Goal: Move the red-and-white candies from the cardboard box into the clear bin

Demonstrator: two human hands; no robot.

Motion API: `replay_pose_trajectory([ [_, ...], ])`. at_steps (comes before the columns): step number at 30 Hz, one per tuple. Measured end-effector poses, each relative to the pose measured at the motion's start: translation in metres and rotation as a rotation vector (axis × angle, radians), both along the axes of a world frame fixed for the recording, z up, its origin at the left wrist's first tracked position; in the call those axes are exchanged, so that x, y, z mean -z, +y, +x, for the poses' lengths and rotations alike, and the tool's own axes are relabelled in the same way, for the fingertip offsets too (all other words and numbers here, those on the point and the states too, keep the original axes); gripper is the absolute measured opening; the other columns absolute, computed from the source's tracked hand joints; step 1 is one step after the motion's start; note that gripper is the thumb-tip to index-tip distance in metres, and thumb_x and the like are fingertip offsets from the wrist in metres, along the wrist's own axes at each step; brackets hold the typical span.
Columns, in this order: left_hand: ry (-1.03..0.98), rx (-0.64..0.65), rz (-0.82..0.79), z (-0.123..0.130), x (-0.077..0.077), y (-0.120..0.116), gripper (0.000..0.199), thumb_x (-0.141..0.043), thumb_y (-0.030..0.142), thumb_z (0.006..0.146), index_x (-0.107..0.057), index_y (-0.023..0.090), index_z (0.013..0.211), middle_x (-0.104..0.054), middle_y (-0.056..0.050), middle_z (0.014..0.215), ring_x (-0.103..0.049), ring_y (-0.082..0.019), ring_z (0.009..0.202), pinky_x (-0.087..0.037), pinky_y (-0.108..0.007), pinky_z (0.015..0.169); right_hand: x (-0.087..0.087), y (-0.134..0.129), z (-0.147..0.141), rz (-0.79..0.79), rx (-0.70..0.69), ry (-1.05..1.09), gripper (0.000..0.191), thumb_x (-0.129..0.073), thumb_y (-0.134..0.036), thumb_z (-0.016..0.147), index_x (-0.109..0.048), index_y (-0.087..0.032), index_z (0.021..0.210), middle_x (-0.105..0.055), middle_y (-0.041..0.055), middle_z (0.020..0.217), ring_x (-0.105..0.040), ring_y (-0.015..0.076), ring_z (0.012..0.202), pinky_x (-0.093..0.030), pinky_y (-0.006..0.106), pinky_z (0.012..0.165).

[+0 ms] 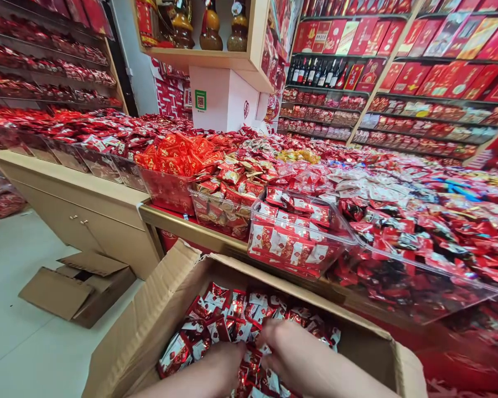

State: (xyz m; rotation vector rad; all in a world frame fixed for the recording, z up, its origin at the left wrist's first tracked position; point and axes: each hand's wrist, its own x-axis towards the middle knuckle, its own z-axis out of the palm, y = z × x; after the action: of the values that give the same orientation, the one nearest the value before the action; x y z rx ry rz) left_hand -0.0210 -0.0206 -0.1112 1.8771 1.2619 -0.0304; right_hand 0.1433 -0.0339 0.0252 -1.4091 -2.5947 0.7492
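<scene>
Among red-and-white packets (218, 327) in a cardboard box (145, 312), the left hand (227, 359) and right hand (280, 345) are held (whether anything is gripped cannot be told).

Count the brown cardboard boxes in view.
2: the big box under the left hand and right hand, the small box on the floor, left. More may be hidden.

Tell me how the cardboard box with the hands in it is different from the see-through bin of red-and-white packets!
The cardboard box is brown and solid-walled; the see-through bin shows its packets through its sides. The cardboard box looks bigger than the see-through bin. The left hand and right hand are inside the cardboard box, none in the see-through bin. Both hold red-and-white packets.
</scene>
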Motion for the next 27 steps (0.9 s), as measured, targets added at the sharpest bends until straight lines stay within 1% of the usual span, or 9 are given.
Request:
replay_pose_trajectory([
  [3, 0.103, 0.026, 0.070, -0.001, -0.002, 0.002, 0.029, -0.053, 0.018, 0.051, -0.060, 0.017, 0.079, -0.063, -0.012, 0.078, -0.056, -0.034, 0.074, -0.039, -0.046, 0.064, 0.066, 0.028, -0.013, 0.101, 0.238, -0.265, 0.031, -0.044, -0.004, 0.067, -0.056, -0.014, 0.094, -0.063, 0.0116, 0.090, -0.060, 0.0208, 0.080, -0.046, 0.027, 0.065],
  [6, 0.020, -0.045, 0.070, 0.001, -0.003, 0.009, 0.017, -0.053, 0.025, 0.056, -0.060, 0.020, 0.070, -0.059, -0.003, 0.065, -0.054, -0.024, 0.065, -0.039, -0.033, 0.058, 0.089, 0.055, -0.022, 0.115, 0.314, -0.379, 0.037, -0.039, 0.003, 0.066, -0.057, -0.010, 0.095, -0.065, 0.0148, 0.085, -0.062, 0.0241, 0.076, -0.047, 0.030, 0.061],
  [8, -0.104, -0.175, 0.009, 0.004, -0.005, 0.016, 0.012, -0.052, 0.030, 0.059, -0.056, 0.020, 0.065, -0.053, 0.001, 0.054, -0.051, -0.018, 0.056, -0.036, -0.028, 0.053, 0.090, 0.061, -0.023, 0.135, 0.291, -0.385, 0.035, -0.039, 0.004, 0.065, -0.059, -0.009, 0.091, -0.066, 0.0145, 0.081, -0.062, 0.0247, 0.074, -0.047, 0.031, 0.060],
  [11, -0.242, -0.370, -0.118, 0.009, -0.011, 0.028, 0.028, -0.037, 0.045, 0.072, -0.049, 0.019, 0.069, -0.050, 0.002, 0.053, -0.049, -0.013, 0.044, -0.033, -0.023, 0.044, 0.085, 0.058, -0.020, 0.203, 0.254, -0.386, 0.034, -0.037, 0.002, 0.069, -0.058, -0.009, 0.094, -0.065, 0.0154, 0.086, -0.061, 0.0254, 0.078, -0.047, 0.033, 0.065],
  [15, -0.629, -0.711, -0.570, 0.010, -0.030, 0.036, 0.052, -0.030, 0.065, 0.068, -0.043, 0.019, 0.087, -0.057, -0.002, 0.063, -0.056, -0.013, 0.050, -0.034, -0.020, 0.044, 0.077, 0.047, -0.013, 0.273, 0.233, -0.362, 0.033, -0.033, -0.001, 0.073, -0.058, -0.011, 0.092, -0.065, 0.0134, 0.084, -0.061, 0.0257, 0.076, -0.047, 0.036, 0.065],
  [18, -0.868, -0.724, -0.861, 0.008, -0.047, 0.036, 0.052, -0.039, 0.065, 0.065, -0.046, 0.016, 0.083, -0.060, -0.004, 0.065, -0.057, -0.012, 0.052, -0.032, -0.015, 0.042, 0.069, 0.033, -0.007, 0.361, 0.103, -0.201, 0.029, -0.038, -0.006, 0.075, -0.055, -0.013, 0.098, -0.063, 0.0116, 0.091, -0.058, 0.0238, 0.081, -0.048, 0.033, 0.068],
  [21, -0.989, -0.739, -0.911, 0.008, -0.061, 0.033, 0.030, -0.055, 0.040, 0.068, -0.048, 0.015, 0.084, -0.060, -0.002, 0.065, -0.057, -0.009, 0.055, -0.031, -0.012, 0.042, 0.065, 0.016, 0.000, 0.403, 0.070, 0.090, 0.030, -0.038, -0.010, 0.077, -0.053, -0.017, 0.103, -0.057, 0.0114, 0.104, -0.053, 0.0214, 0.095, -0.044, 0.033, 0.079],
  [24, -1.028, -0.720, -0.763, 0.012, -0.068, 0.025, 0.039, -0.059, 0.016, 0.063, -0.042, 0.021, 0.097, -0.061, 0.001, 0.074, -0.059, -0.010, 0.059, -0.035, -0.014, 0.047, 0.068, 0.001, 0.004, 0.281, 0.385, 0.506, 0.027, -0.039, -0.019, 0.079, -0.050, -0.019, 0.103, -0.053, 0.0113, 0.108, -0.052, 0.0190, 0.094, -0.044, 0.032, 0.080],
  [27, -0.969, -0.582, -0.563, 0.017, -0.069, 0.017, 0.042, -0.062, 0.017, 0.062, -0.040, 0.020, 0.098, -0.061, 0.001, 0.076, -0.058, -0.010, 0.058, -0.037, -0.017, 0.048, 0.073, -0.006, 0.001, -0.066, 0.797, 0.910, 0.033, -0.045, -0.036, 0.076, -0.045, -0.017, 0.103, -0.057, 0.0082, 0.088, -0.056, 0.0158, 0.066, -0.047, 0.027, 0.054],
])
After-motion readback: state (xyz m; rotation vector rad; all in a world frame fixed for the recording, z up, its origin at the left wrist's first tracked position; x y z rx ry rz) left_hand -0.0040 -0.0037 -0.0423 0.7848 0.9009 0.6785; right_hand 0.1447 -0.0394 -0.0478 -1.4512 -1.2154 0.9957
